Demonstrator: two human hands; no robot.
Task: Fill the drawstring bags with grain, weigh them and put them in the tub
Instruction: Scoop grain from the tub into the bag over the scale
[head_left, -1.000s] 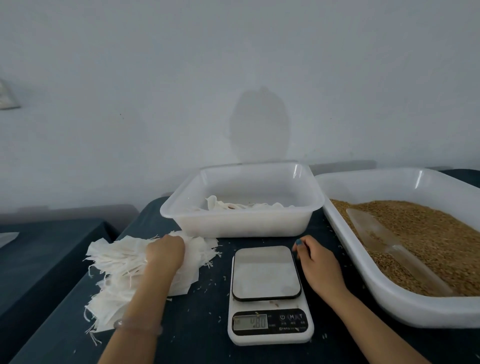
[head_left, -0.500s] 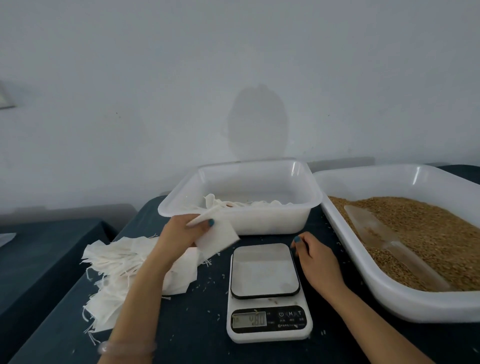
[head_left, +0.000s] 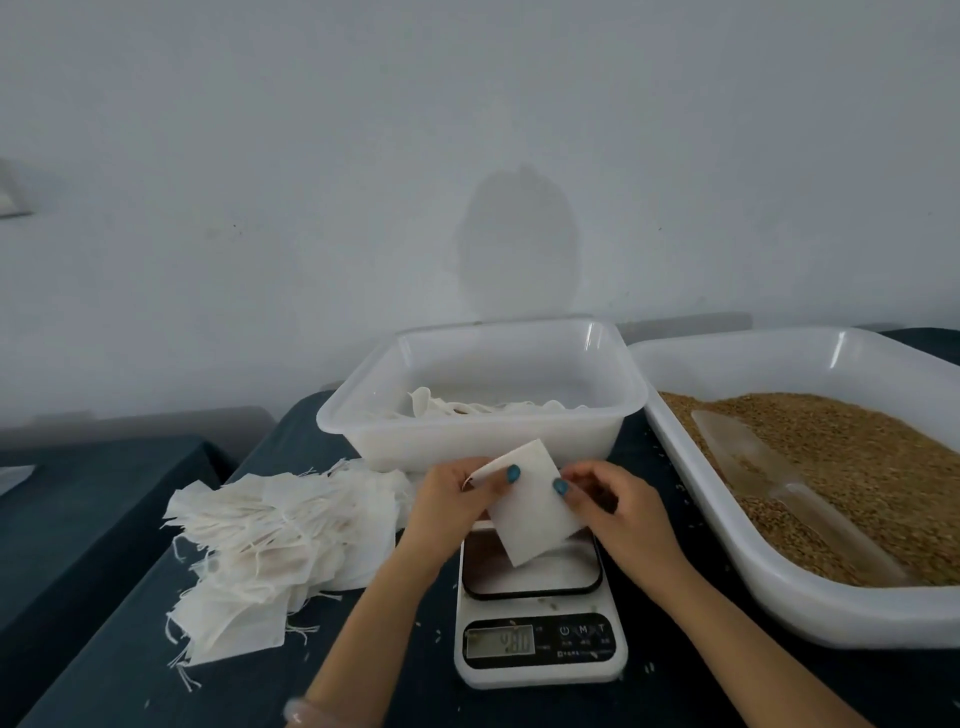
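1. Far left, a pile of empty bags (head_left: 270, 535) waits on the table (head_left: 249, 686).
2. Left hand (head_left: 452, 499) pinches one flat bag (head_left: 535, 514) by its top edge. Right hand (head_left: 618, 514) pinches its right side, above the scale (head_left: 540, 644) and in front of the tub (head_left: 467, 441).
3. They look to be opening it; filling comes next.
4. Right, the scoop (head_left: 779, 478) lies in the grain (head_left: 857, 441), with the tray (head_left: 810, 608) wall to clear.

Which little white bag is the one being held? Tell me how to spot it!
Find the white kitchen scale at the front of the dark table. Just above its plate, the left hand and right hand pinch one flat white bag. Unlike the heap of bags lying to its left, it is held up off the table.
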